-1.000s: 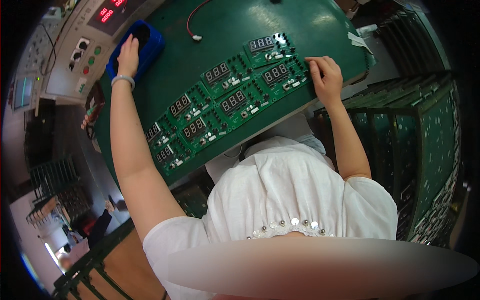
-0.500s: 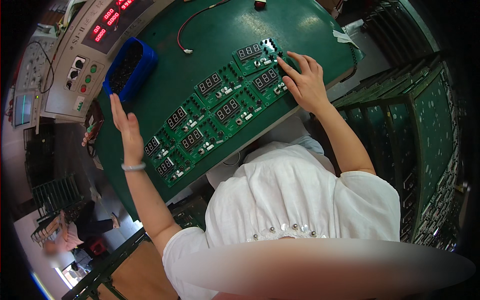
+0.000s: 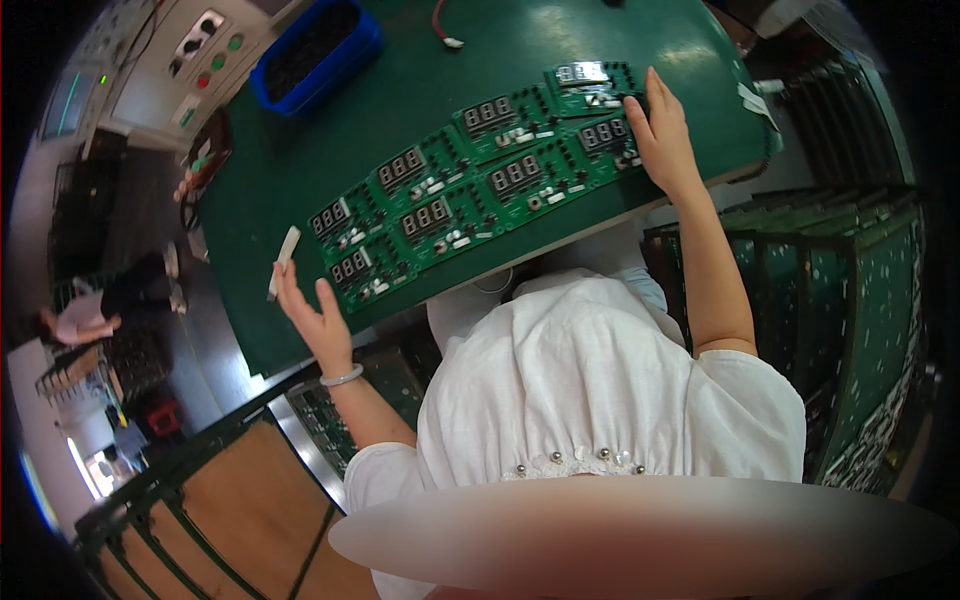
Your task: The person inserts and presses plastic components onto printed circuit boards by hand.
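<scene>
Two rows of joined green circuit boards (image 3: 515,175) with black three-digit displays lie across the green table (image 3: 250,190). My left hand (image 3: 318,322), with a pale bangle at the wrist, is beside the left end of the rows, its fingers apart. A thin white strip (image 3: 291,243) passes behind its fingertips; whether they touch it I cannot tell. At the right end, my right hand (image 3: 667,145) rests by the last boards, thumb apart from the fingers. Its fingertips lie along the boards' right edge.
A blue bin (image 3: 335,80) of small dark parts stands at the back left, near a control panel (image 3: 215,75) with buttons. A cable's white connector (image 3: 453,43) lies at the back. Racks of boards (image 3: 800,260) stand on the right. Another person (image 3: 85,318) is far left.
My left hand has moved from beside the blue bin toward the left end of the boards. My right hand stays at their right end. The whole view has shifted.
</scene>
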`<control>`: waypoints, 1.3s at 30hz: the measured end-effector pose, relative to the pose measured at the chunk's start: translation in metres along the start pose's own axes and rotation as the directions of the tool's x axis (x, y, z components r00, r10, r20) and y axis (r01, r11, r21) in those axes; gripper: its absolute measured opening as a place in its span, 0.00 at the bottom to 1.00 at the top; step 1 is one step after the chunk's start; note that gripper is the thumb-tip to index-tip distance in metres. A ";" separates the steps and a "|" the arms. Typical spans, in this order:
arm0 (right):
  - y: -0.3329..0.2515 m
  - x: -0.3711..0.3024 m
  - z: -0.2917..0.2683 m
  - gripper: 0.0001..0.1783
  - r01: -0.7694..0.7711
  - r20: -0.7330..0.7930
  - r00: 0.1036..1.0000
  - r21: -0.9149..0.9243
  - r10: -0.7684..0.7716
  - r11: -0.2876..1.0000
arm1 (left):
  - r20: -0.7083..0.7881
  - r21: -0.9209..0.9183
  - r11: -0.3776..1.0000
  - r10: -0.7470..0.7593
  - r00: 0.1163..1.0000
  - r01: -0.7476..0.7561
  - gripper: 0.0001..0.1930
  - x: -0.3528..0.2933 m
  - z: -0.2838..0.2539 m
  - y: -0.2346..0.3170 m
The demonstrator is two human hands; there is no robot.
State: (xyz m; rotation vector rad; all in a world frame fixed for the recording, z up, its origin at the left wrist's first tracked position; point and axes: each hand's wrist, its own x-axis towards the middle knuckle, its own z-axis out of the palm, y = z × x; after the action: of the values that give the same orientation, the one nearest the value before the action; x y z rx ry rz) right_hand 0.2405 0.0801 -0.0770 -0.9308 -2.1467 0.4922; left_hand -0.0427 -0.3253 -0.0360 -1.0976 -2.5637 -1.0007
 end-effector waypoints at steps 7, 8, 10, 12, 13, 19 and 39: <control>0.005 0.018 0.008 0.33 -0.034 0.104 0.994 -0.090 0.043 0.995 | 0.223 -0.037 0.999 -0.010 0.975 0.019 0.31 -0.024 -0.001 0.004; 0.007 0.022 0.007 0.31 -0.051 0.117 0.992 -0.040 0.056 0.998 | 0.220 -0.030 0.999 -0.023 0.975 0.031 0.31 -0.025 -0.002 0.005; 0.004 0.026 0.006 0.28 -0.065 0.152 0.987 0.085 0.052 0.994 | 0.238 -0.094 0.996 0.016 0.971 0.007 0.34 -0.023 -0.002 0.009; 0.007 0.029 0.008 0.27 -0.041 0.164 0.986 0.071 0.028 0.997 | 0.247 -0.096 0.995 0.014 0.969 0.011 0.39 -0.021 0.003 0.011; 0.009 0.029 0.009 0.27 -0.018 0.169 0.986 0.059 0.008 0.998 | 0.241 -0.050 0.999 0.018 0.970 -0.006 0.40 -0.021 0.006 0.013; 0.026 0.030 0.003 0.23 -0.092 0.117 0.991 0.222 0.067 0.971 | 0.283 -0.041 0.999 0.000 0.959 0.012 0.44 -0.018 0.011 0.015; 0.030 0.011 0.008 0.14 -0.171 -0.019 0.985 0.100 0.174 0.980 | 0.520 -0.808 0.002 -0.466 0.716 0.589 0.18 0.021 -0.015 -0.015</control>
State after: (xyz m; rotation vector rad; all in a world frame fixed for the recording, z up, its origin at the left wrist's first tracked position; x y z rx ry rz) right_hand 0.2437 0.1078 -0.0947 -1.0675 -2.0076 0.6605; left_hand -0.0696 -0.3301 -0.0240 -0.0378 -2.2145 -3.0997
